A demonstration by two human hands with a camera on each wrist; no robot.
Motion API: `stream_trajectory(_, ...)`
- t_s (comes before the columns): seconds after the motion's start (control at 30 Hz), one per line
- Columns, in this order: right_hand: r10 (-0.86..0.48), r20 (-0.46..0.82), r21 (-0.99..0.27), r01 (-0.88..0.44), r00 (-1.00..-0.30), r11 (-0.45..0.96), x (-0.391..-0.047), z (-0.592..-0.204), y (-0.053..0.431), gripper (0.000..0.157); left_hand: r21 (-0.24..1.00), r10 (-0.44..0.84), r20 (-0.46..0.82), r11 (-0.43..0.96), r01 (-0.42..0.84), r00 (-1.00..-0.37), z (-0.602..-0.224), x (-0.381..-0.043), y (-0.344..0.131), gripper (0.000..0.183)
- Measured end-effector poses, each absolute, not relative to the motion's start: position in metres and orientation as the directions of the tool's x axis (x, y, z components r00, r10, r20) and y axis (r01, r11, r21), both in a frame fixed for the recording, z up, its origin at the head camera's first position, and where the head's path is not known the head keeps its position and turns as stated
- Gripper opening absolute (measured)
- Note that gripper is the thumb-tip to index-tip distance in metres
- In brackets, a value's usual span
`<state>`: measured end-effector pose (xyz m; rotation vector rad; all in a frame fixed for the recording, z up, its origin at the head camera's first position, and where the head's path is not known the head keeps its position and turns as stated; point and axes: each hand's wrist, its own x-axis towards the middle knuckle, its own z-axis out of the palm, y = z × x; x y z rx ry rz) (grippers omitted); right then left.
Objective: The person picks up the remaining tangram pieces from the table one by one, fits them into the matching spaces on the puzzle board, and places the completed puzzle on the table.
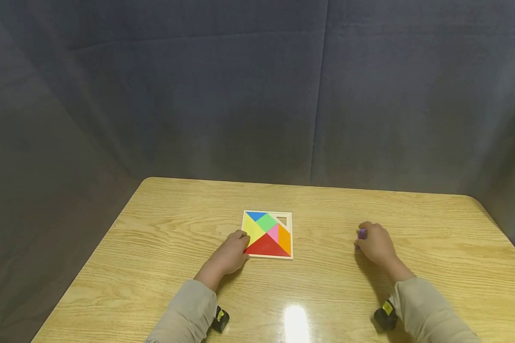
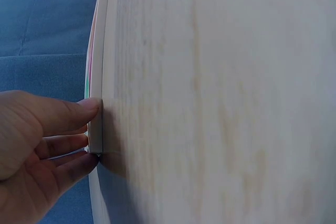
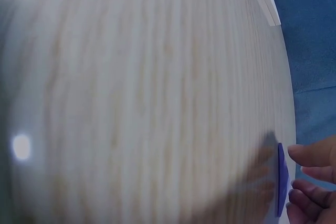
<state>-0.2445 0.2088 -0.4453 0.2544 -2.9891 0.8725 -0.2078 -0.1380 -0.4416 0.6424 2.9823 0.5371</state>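
A square tangram board (image 1: pixel 246 221) with a pale frame lies on the table, carrying yellow, red, green, blue, pink and orange pieces. Its far right corner is bare and pale, with a small triangular opening. My left hand (image 1: pixel 231 253) grips the board's near left corner; in the left wrist view, the thumb presses the board's side (image 2: pixel 97 77) while the fingers curl at the corner. To the right, my right hand (image 1: pixel 376 244) is over a purple tangram piece (image 3: pixel 282 179) lying flat on the table. Its loosely bent fingers (image 3: pixel 310 198) are beside the piece, apparently without gripping it.
The wood-grain table (image 1: pixel 189 205) has rounded far corners. Behind it and at the sides hangs a dark grey cloth (image 1: pixel 223 105). Black wrist devices show at the left sleeve (image 1: pixel 182 312) and the right sleeve (image 1: pixel 429 312).
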Motion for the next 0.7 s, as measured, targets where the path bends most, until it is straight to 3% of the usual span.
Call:
stream_trajectory(0.23, -0.103, 0.086, -0.504, -0.133, -0.991, 0.853, -0.2417, -0.4457, 0.2124, 0.046, 0.338, 0.401, 0.021, 0.859, 0.384, -0.916, -0.4414, -0.2073, -0.1382, 0.034)
stream_trajectory(0.47, -0.004, 0.001, -0.467, -0.004, -1.0, 0.884, -0.2404, -0.4429, 0.2157, 0.054, 0.325, 0.411, 0.033, 0.858, 0.399, -0.911, -0.4414, -0.2072, -0.1388, 0.032)
stream_trajectory(0.7, 0.008, -0.046, -0.451, 0.028, -0.999, 0.892, -0.2424, -0.4387, 0.2171, 0.043, 0.326, 0.408, 0.024, 0.86, 0.393, -0.913, -0.441, -0.2072, -0.1383, 0.034)
